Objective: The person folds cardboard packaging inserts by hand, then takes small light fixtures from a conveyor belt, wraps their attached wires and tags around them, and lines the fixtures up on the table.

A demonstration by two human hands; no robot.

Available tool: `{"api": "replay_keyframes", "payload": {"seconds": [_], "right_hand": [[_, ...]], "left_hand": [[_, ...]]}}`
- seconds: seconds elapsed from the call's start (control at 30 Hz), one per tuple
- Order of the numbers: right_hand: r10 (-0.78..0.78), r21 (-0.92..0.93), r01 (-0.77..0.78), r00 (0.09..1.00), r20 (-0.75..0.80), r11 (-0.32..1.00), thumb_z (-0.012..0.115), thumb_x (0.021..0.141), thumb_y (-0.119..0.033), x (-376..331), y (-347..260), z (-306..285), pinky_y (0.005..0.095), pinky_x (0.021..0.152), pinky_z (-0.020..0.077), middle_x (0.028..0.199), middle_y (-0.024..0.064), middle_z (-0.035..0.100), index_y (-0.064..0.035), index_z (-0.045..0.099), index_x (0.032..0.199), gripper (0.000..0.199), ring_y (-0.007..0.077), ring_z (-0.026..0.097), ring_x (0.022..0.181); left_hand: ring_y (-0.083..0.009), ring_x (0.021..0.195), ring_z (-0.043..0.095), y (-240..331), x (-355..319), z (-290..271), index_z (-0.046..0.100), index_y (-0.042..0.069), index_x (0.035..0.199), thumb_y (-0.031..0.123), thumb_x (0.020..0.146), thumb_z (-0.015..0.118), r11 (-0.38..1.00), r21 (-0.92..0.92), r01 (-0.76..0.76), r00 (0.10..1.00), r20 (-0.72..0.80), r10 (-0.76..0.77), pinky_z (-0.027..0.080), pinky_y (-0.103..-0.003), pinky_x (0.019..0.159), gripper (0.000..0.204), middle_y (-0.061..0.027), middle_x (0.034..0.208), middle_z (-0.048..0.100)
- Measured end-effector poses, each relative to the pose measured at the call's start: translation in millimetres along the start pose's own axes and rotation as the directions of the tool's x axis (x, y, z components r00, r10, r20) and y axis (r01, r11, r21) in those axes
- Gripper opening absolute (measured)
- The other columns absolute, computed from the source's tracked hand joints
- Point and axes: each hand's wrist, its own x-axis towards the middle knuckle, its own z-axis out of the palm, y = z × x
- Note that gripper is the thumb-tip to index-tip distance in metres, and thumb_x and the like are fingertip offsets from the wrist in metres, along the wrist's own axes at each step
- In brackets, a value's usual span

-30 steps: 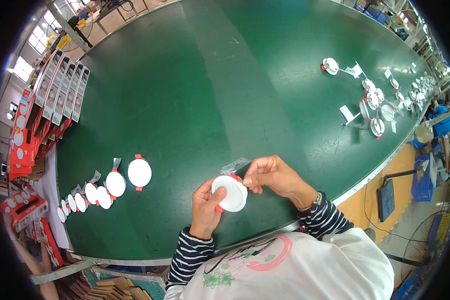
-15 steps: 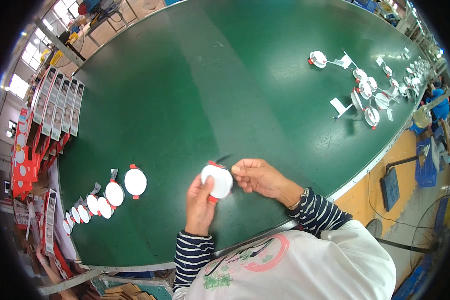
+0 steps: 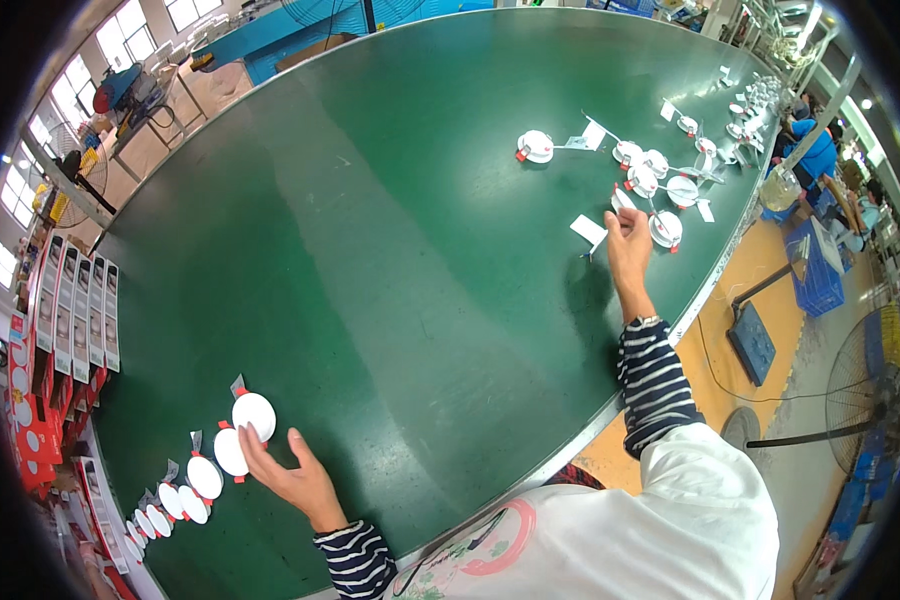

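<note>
At the near left, my left hand [image 3: 295, 485] has its thumb spread from its fingers. Its fingertips touch or overlap the edge of a round white downlight [image 3: 230, 453] with red clips. Just beyond that lies another white downlight [image 3: 254, 416], the last in a curved row. My right hand [image 3: 630, 255] reaches to the far right, its fingers closing on the edge of a tilted downlight [image 3: 622, 199]. A white tag [image 3: 588, 230] lies beside that hand. Several more downlights [image 3: 642, 180] with red clips, leads and tags are clustered around it.
A large green table [image 3: 400, 280] spans the view. Stacked red and white boxes [image 3: 75, 310] stand at its left edge. Many more downlights [image 3: 760, 98] lie at the far right. Beyond the right edge are a blue crate [image 3: 818, 275], a platform scale [image 3: 751, 343], a fan [image 3: 870, 390] and other people.
The downlight once held in both hands is now at the end of the left row. My left hand has released it; my right hand has moved far right to the cluster. The view has shifted.
</note>
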Motion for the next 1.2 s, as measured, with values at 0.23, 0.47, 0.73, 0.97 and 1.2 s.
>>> {"api": "replay_keyframes", "payload": {"seconds": [0.23, 0.47, 0.73, 0.97, 1.2], "right_hand": [[0.196, -0.464, -0.078, 0.957, 0.213, 0.882, 0.067, 0.076, -0.031, 22, 22, 3, 0.0379, 0.072, 0.0489, 0.082, 0.0142, 0.067, -0.001, 0.065, 0.092, 0.034, 0.0276, 0.065, 0.078], [-0.017, -0.093, 0.116, 0.709, 0.705, 0.989, 0.061, 0.071, -0.015, -33, -29, 19, 0.0345, 0.069, 0.0504, 0.075, 0.0102, 0.066, -0.0049, 0.068, 0.082, 0.017, 0.0243, 0.064, 0.073], [-0.404, 0.034, 0.578, 0.524, 0.75, 0.815, 0.067, 0.077, -0.02, -51, -63, 42, 0.0374, 0.079, 0.0432, 0.086, 0.01, 0.06, -0.0043, 0.066, 0.087, 0.019, 0.0277, 0.055, 0.087], [-0.563, 0.258, 0.646, 0.322, 0.761, 0.718, 0.069, 0.073, -0.01, -75, -88, 40, 0.0354, 0.078, 0.0405, 0.089, 0.0075, 0.059, -0.0054, 0.063, 0.082, 0.012, 0.0258, 0.054, 0.087], [-0.857, 0.578, 0.766, -0.07, 0.511, 0.282, 0.06, 0.072, -0.015, -116, -145, 24, 0.0348, 0.075, 0.0394, 0.083, 0.0055, 0.055, -0.0081, 0.062, 0.078, 0.01, 0.0217, 0.053, 0.083]], "left_hand": [[-0.0317, 0.112, 0.051, 31, -13, 1, 0.056, -0.002, 0.116, 0.001, 0.081, 0.06, 0.949, -0.314, 0.002, 0.989, 0.142, 0.045, 0.039, -0.041, 0.096, 0.035, -0.0164, 0.119, 0.056], [-0.0303, 0.102, 0.057, 49, -21, 6, 0.062, 0.0, 0.106, 0.0, 0.079, 0.062, 0.894, -0.448, -0.004, 0.96, 0.248, 0.129, 0.044, -0.039, 0.09, 0.027, -0.0138, 0.105, 0.062], [-0.0276, 0.098, 0.059, 62, -26, 5, 0.063, 0.001, 0.103, -0.001, 0.08, 0.062, 0.865, -0.502, -0.018, 0.944, 0.276, 0.18, 0.046, -0.036, 0.087, 0.024, -0.0129, 0.103, 0.064], [-0.0279, 0.095, 0.061, 73, -27, 5, 0.063, 0.0, 0.102, -0.001, 0.079, 0.063, 0.817, -0.576, -0.019, 0.932, 0.287, 0.224, 0.047, -0.036, 0.085, 0.023, -0.0129, 0.102, 0.064], [-0.0318, 0.105, 0.055, 90, -21, -1, 0.057, 0.004, 0.116, 0.004, 0.072, 0.072, 0.82, -0.558, -0.129, 0.921, 0.239, 0.307, 0.045, -0.038, 0.088, 0.047, -0.0148, 0.115, 0.058]]}}
